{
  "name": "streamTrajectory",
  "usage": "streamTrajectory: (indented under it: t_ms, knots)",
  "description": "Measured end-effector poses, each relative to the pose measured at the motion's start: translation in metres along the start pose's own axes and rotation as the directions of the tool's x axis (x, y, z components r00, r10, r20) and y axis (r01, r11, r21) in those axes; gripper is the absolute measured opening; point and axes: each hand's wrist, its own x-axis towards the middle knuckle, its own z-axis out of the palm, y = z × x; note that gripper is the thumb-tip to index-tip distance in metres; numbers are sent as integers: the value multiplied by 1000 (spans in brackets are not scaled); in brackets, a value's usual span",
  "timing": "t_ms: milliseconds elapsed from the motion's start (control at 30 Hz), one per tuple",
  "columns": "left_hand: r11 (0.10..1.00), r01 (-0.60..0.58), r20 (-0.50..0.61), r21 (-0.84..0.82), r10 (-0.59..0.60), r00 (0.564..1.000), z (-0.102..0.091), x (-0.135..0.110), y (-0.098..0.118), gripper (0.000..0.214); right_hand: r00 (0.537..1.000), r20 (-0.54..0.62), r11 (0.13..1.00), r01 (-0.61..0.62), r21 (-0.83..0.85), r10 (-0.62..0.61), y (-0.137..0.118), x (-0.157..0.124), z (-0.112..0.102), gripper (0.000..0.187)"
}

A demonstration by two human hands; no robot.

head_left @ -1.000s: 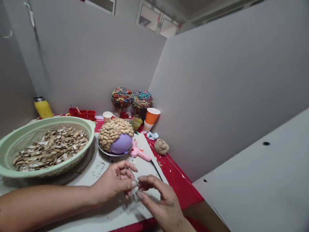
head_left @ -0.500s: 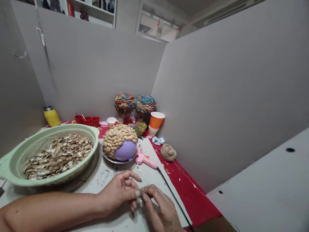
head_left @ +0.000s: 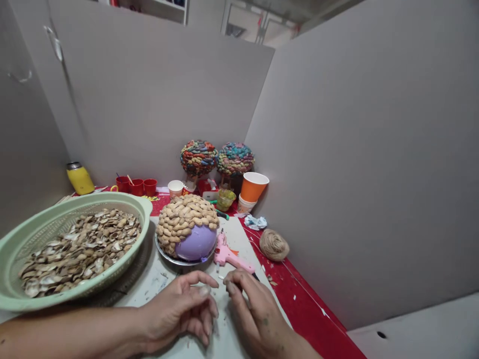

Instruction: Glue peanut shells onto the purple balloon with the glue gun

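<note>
My left hand point(head_left: 183, 309) hovers over the white board point(head_left: 239, 239) with its fingers loosely curled and apart, nothing held between them. Beside it, my right hand point(head_left: 258, 311) has thumb and forefinger tips pinched together; whatever is between them, if anything, is too small to make out. Just beyond both hands, a purple balloon point(head_left: 196, 243), largely covered in peanut shells point(head_left: 185, 214), rests in a shallow metal dish point(head_left: 164, 253). A pink hot glue gun point(head_left: 232, 257) lies right of the dish, close to my right fingertips.
At left stands a green colander point(head_left: 146, 209) of loose shells point(head_left: 82, 249). A twine ball point(head_left: 274, 244) and crumpled tissue point(head_left: 256, 222) lie on red cloth point(head_left: 299, 304). Behind are an orange cup point(head_left: 254, 187), red cups point(head_left: 137, 187), two colourful shell-covered balls point(head_left: 199, 158) and a yellow jar point(head_left: 80, 179).
My hands have parted; earlier their fingertips met. My right hand has shifted slightly right, its pinch kept. The view has tilted down and turned a little.
</note>
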Motion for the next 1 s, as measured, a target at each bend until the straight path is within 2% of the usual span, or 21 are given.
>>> streamTrajectory:
  t_ms: [100, 233, 333, 567, 633, 800, 867, 1000]
  knots:
    - [999, 27, -35, -36, -28, 999, 1, 0, 4, 24, 998, 59, 996, 26, 91, -31, 0, 6, -9, 19]
    - [994, 28, -67, -103, -35, 997, -1, 2, 7, 26, 989, 98, 988, 95, 126, -107, 4, 9, -9, 19]
    - [989, 20, -67, -144, -30, 997, -3, 3, 7, 25, 987, 112, 981, 97, 166, -116, 10, 7, -3, 5]
    - [974, 52, -52, -221, -65, 996, -2, 5, 7, 21, 963, 138, 946, 190, 264, -232, 13, 3, -2, 16]
    - [972, 51, -57, -228, -65, 996, 0, 3, 8, 20, 972, 112, 947, 170, 272, -207, 13, 2, -3, 17]
    - [975, 15, -79, -223, -34, 996, 6, -5, 11, 18, 1000, 18, 986, 17, 169, -20, 15, -3, -2, 14]
    - [977, -4, -96, -215, -17, 995, 9, -9, 12, 18, 999, 36, 991, 11, 133, -16, 15, -4, -1, 13]
    - [977, -17, -96, -213, -4, 995, 13, -13, 15, 21, 994, 54, 990, 86, 108, -92, 13, -3, -3, 15]
